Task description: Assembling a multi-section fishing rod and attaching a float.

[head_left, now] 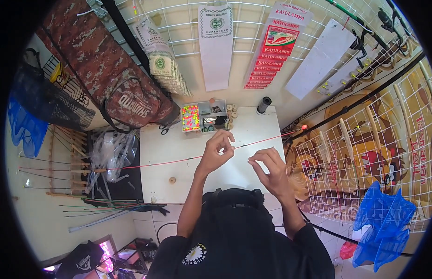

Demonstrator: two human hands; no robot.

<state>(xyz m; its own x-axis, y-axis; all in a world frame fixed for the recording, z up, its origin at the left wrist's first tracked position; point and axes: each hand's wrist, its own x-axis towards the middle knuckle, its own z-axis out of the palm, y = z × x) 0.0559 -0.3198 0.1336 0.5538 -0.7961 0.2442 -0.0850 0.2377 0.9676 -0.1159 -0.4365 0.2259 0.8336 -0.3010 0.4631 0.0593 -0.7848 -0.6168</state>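
A thin red fishing rod point(267, 139) with dark bands lies across the white table, its pale wooden handle at the left and a glowing orange-red tip at the far right. Over the rod's middle, my left hand point(217, 152) is closed, thumb and fingers curled into a ring. To its right and nearer to me, my right hand point(273, 173) pinches thumb and forefinger together, apart from the rod. Anything between the fingertips of either hand is too small to make out.
On the white table point(162, 195) stand a tray of bright beads point(191, 117), several thread spools point(231, 118) and a dark cylinder point(264, 104). Scissors point(165, 129) and a wooden disc point(172, 180) lie left. Plastic sleeves point(109, 153) lie beyond; a wire rack point(365, 153) flanks the right.
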